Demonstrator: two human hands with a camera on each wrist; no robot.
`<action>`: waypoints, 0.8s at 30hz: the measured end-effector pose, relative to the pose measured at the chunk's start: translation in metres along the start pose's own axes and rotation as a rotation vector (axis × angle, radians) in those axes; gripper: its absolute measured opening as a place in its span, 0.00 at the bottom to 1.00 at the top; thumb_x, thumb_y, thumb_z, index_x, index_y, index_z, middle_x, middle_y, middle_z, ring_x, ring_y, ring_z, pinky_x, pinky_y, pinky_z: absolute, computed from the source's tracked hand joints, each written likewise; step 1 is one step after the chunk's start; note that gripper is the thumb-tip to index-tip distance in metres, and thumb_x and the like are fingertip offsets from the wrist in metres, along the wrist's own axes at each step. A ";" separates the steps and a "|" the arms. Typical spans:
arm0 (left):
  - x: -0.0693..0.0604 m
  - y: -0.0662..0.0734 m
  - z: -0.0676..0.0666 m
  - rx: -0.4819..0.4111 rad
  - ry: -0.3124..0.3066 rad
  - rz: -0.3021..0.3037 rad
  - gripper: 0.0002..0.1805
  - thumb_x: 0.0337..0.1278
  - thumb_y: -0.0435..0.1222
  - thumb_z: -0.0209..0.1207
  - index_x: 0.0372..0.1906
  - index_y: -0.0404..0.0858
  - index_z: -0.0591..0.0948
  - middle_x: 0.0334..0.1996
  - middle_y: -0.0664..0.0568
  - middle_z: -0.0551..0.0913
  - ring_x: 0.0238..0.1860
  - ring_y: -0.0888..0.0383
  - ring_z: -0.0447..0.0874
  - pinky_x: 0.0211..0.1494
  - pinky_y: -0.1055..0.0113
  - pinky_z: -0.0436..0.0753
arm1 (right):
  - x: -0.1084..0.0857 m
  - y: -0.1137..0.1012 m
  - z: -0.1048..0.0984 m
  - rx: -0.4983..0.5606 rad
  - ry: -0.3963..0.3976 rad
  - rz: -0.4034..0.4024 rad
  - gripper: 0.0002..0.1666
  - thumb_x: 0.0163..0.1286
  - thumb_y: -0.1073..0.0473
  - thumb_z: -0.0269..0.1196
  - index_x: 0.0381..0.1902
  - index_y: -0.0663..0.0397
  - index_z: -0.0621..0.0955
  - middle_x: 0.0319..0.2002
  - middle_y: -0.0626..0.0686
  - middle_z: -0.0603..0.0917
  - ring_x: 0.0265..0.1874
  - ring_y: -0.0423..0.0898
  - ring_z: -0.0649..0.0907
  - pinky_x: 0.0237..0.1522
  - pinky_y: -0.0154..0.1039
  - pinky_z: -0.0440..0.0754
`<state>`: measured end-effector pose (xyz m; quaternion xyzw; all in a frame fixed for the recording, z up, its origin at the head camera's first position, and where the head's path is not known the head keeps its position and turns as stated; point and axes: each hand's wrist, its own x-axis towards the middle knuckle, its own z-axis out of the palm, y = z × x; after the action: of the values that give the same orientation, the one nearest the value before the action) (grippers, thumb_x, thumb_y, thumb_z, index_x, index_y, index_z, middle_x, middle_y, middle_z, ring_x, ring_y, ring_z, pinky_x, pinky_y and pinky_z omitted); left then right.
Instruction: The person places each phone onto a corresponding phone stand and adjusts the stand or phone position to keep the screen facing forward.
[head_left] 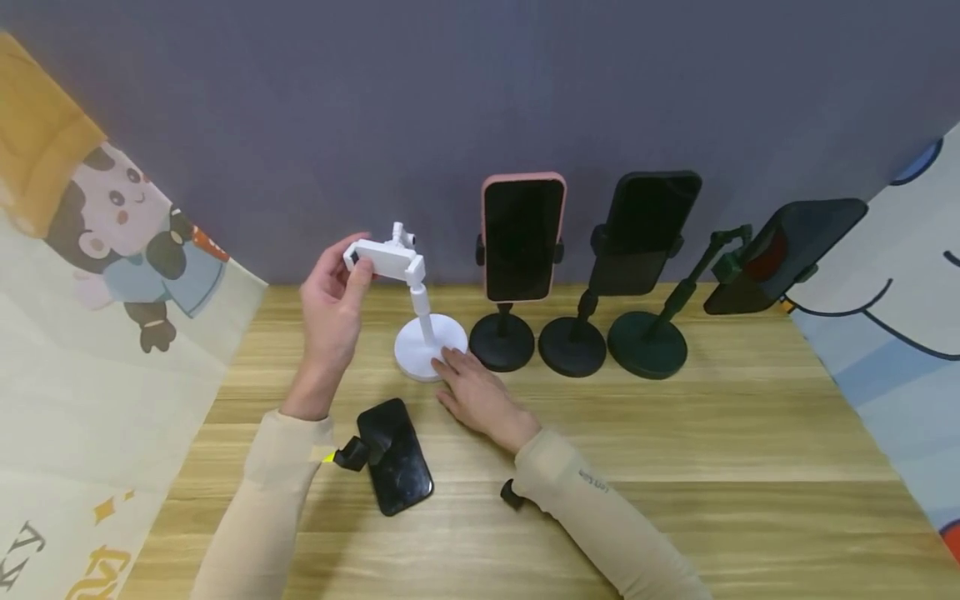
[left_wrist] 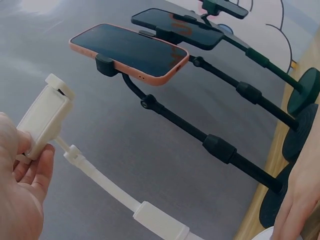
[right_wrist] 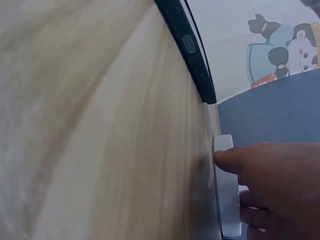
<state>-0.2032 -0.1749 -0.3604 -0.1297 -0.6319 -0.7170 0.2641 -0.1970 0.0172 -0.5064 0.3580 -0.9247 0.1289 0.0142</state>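
Note:
A white phone stand (head_left: 411,348) stands upright at the back left of the wooden table. My left hand (head_left: 332,310) pinches the left end of its clamp (head_left: 384,260), thumb in front. In the left wrist view, the thumb and fingers hold the lower end of the white clamp (left_wrist: 46,119), and no phone is in it. My right hand (head_left: 480,396) rests on the round white base with its fingers extended. The right wrist view has the thumb touching the side of the base (right_wrist: 227,200). Nearer me lies a black phone (head_left: 400,458), flat on the table.
Right of the white stand is a black stand with a pink-cased phone (head_left: 523,237). Beyond it stand another black stand with a dark phone (head_left: 648,225) and a dark green stand (head_left: 648,346) with a tilted phone (head_left: 787,258). A grey panel (head_left: 480,100) rises behind.

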 end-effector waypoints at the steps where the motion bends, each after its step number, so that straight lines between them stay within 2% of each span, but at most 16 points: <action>1: 0.000 0.000 0.000 0.000 -0.003 -0.008 0.18 0.72 0.23 0.56 0.62 0.19 0.75 0.45 0.55 0.86 0.43 0.60 0.81 0.51 0.70 0.83 | 0.000 0.000 0.000 -0.002 0.001 0.002 0.32 0.79 0.50 0.60 0.74 0.57 0.72 0.74 0.63 0.70 0.75 0.56 0.69 0.77 0.49 0.64; 6: 0.000 0.002 -0.002 -0.001 -0.005 -0.038 0.18 0.70 0.23 0.57 0.62 0.21 0.77 0.43 0.56 0.85 0.41 0.62 0.80 0.49 0.73 0.82 | 0.001 -0.001 0.001 -0.003 -0.003 0.010 0.30 0.79 0.51 0.60 0.74 0.57 0.73 0.74 0.62 0.70 0.75 0.55 0.69 0.77 0.48 0.64; 13: 0.001 0.002 -0.003 0.011 -0.011 -0.073 0.21 0.61 0.19 0.63 0.60 0.23 0.78 0.42 0.56 0.86 0.41 0.63 0.80 0.46 0.76 0.81 | 0.002 -0.002 0.002 0.001 0.003 0.027 0.29 0.79 0.51 0.61 0.72 0.56 0.74 0.73 0.62 0.72 0.74 0.54 0.70 0.77 0.47 0.64; 19: 0.003 0.001 0.001 0.000 0.049 -0.084 0.18 0.58 0.16 0.64 0.53 0.29 0.81 0.39 0.56 0.87 0.39 0.64 0.81 0.44 0.76 0.81 | 0.004 -0.004 0.002 -0.006 0.006 0.045 0.29 0.79 0.51 0.61 0.72 0.57 0.75 0.73 0.62 0.72 0.74 0.55 0.71 0.77 0.48 0.65; 24: 0.004 0.001 0.005 0.048 0.083 -0.087 0.16 0.57 0.18 0.66 0.49 0.33 0.82 0.37 0.57 0.86 0.36 0.65 0.80 0.41 0.77 0.80 | 0.004 -0.006 0.003 -0.016 0.021 0.073 0.29 0.79 0.52 0.61 0.72 0.57 0.75 0.72 0.62 0.73 0.73 0.56 0.72 0.76 0.48 0.67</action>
<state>-0.2069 -0.1709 -0.3571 -0.0659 -0.6423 -0.7174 0.2617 -0.1956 0.0091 -0.5076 0.3227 -0.9378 0.1260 0.0220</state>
